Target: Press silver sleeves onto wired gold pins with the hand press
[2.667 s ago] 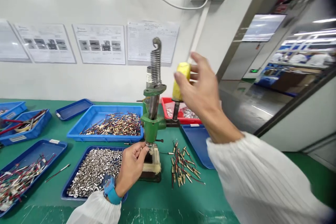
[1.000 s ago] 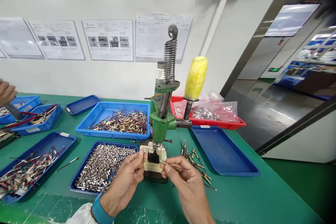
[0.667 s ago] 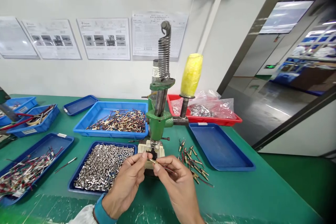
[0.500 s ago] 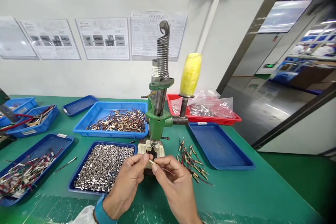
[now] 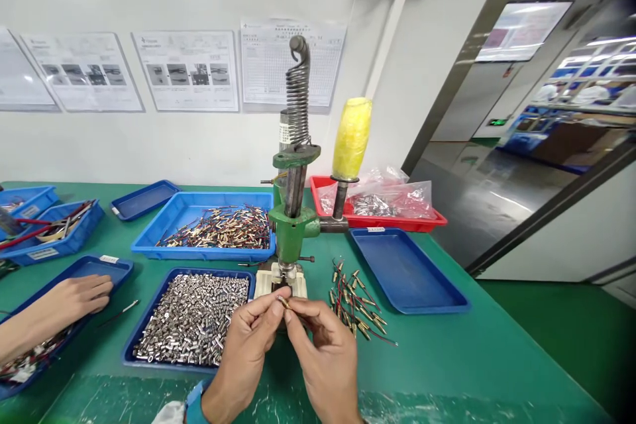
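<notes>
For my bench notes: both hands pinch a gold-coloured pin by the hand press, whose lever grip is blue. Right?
No, the head view shows the lever grip yellow, not blue. The left hand and right hand do pinch the gold-coloured pin by the hand press.

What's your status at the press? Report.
Left hand, right hand pinching small brass wired terminal, before green metal hand press. Co-worker's hand over blue plastic tray, far left.

Your left hand point(image 5: 243, 358) and right hand point(image 5: 322, 361) hide the press base point(image 5: 278, 283), and the pin point(image 5: 283, 302) between them is too tiny to make out.
</notes>
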`<state>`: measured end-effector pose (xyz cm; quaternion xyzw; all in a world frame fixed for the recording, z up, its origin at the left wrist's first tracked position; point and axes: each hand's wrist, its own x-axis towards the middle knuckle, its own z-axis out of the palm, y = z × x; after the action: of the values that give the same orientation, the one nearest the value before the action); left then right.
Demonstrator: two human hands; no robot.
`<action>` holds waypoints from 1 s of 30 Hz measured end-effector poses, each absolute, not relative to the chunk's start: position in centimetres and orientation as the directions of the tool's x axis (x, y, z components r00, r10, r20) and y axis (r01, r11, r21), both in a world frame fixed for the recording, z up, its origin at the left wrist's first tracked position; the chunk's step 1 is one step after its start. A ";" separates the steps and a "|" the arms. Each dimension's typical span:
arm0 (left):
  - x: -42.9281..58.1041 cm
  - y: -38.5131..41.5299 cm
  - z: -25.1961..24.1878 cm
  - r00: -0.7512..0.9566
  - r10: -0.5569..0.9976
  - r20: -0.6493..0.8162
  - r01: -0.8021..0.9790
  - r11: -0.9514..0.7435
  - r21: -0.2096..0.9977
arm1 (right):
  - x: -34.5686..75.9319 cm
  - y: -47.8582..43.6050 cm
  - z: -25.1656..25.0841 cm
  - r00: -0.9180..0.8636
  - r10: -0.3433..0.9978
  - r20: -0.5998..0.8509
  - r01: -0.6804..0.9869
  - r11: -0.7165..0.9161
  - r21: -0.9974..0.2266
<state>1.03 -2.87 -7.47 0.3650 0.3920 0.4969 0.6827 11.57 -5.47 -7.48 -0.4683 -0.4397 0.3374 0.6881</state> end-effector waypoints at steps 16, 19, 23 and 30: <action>1.4 2.3 -4.4 0.222 0.972 0.077 -0.081 -0.061 0.995 | 16.7 -5.1 -6.7 0.416 0.835 0.359 0.209 0.297 -0.932; 1.6 3.5 -4.4 0.210 0.974 0.087 -0.047 -0.079 0.996 | 17.7 -5.1 -5.4 0.449 0.817 0.362 0.253 0.272 -0.928; 1.5 3.4 -4.7 0.212 0.969 0.125 -0.048 -0.118 0.992 | 19.1 -4.5 -2.1 0.479 0.749 0.458 0.324 0.334 -0.885; 1.3 2.2 -6.7 0.192 0.953 0.233 0.026 -0.242 0.970 | 20.5 2.4 9.7 0.391 0.568 0.725 0.576 0.463 -0.673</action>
<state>1.26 2.18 -6.72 0.6135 0.3991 0.4947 0.4686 20.51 2.37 9.71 -0.5182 -0.5520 -0.0033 0.6533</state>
